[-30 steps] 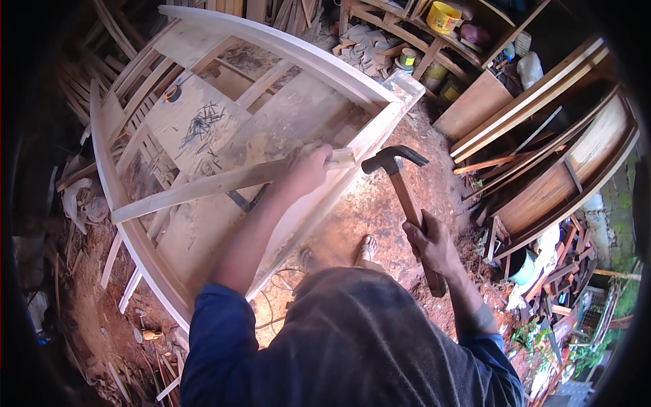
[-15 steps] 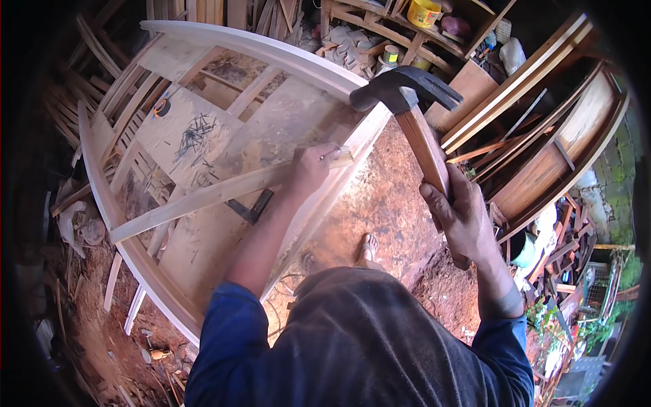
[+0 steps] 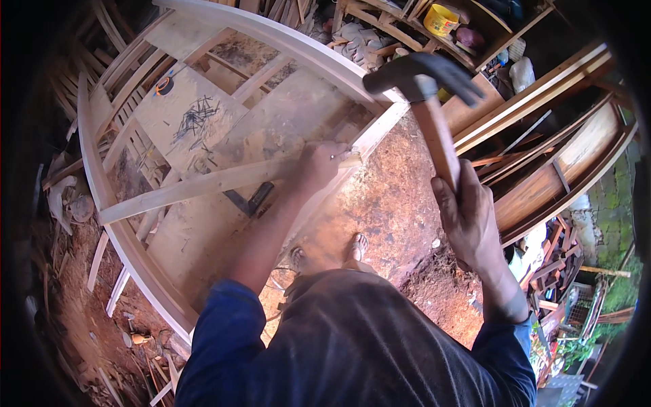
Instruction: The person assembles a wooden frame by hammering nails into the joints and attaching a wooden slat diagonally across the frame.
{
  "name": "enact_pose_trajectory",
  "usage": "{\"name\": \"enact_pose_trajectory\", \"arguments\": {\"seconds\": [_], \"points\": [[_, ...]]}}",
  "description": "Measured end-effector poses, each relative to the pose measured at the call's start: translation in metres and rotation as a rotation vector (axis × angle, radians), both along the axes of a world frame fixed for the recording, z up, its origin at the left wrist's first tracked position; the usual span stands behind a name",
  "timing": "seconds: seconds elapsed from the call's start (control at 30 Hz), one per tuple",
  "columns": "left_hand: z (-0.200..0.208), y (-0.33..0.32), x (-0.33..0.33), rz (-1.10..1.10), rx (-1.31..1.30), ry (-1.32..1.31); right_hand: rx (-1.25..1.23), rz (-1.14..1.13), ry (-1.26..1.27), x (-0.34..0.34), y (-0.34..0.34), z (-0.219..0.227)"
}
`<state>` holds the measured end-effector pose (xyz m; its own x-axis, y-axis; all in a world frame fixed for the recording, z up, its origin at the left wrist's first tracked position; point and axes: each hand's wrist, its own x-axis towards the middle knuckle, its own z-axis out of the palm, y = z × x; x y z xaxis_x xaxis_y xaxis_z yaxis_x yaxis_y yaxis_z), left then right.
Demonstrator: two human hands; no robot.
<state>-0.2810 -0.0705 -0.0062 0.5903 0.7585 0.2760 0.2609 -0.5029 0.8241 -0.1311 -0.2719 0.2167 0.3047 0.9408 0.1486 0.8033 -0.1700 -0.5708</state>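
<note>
My right hand [image 3: 469,220] grips the wooden handle of a claw hammer [image 3: 434,139], raised with its dark head up and its claw to the right. The hammer stands apart from the wood. My left hand [image 3: 319,166] is closed at the near right end of a pale wooden strip [image 3: 183,193], fingers pinching what looks like a nail [image 3: 332,157]; most of it is hidden. The strip lies slantwise across a large curved wooden frame [image 3: 91,146], its end resting by the frame's right-hand rail [image 3: 381,129].
On a panel inside the frame lie a heap of dark nails [image 3: 198,117] and an orange-and-black tape measure [image 3: 163,85]. A dark try square [image 3: 252,200] is beneath the strip. Planks [image 3: 536,95] and a curved wooden piece [image 3: 563,169] lean at right; a yellow bucket [image 3: 441,20] is behind.
The hammer has shifted slightly up and right in view, its head slightly blurred. My left hand keeps its place at the strip's end. The whole view has turned a little.
</note>
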Motion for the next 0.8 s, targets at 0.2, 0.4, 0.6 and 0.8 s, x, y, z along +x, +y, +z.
{"name": "enact_pose_trajectory", "arguments": {"seconds": [0.2, 0.4, 0.6, 0.8], "points": [[0.003, 0.000, 0.007, -0.065, -0.070, -0.100, -0.163, 0.157, -0.038, 0.024, -0.006, -0.069], [-0.012, 0.018, -0.005, 0.132, -0.150, -0.343, 0.126, -0.076, 0.115, 0.020, -0.007, 0.046], [-0.005, 0.020, -0.002, 0.175, -0.639, -0.910, 0.423, 0.175, 0.099, 0.015, 0.009, -0.014], [-0.004, 0.012, 0.006, 0.202, -0.628, -0.866, -0.137, 0.024, -0.109, 0.045, -0.007, -0.008]]}}
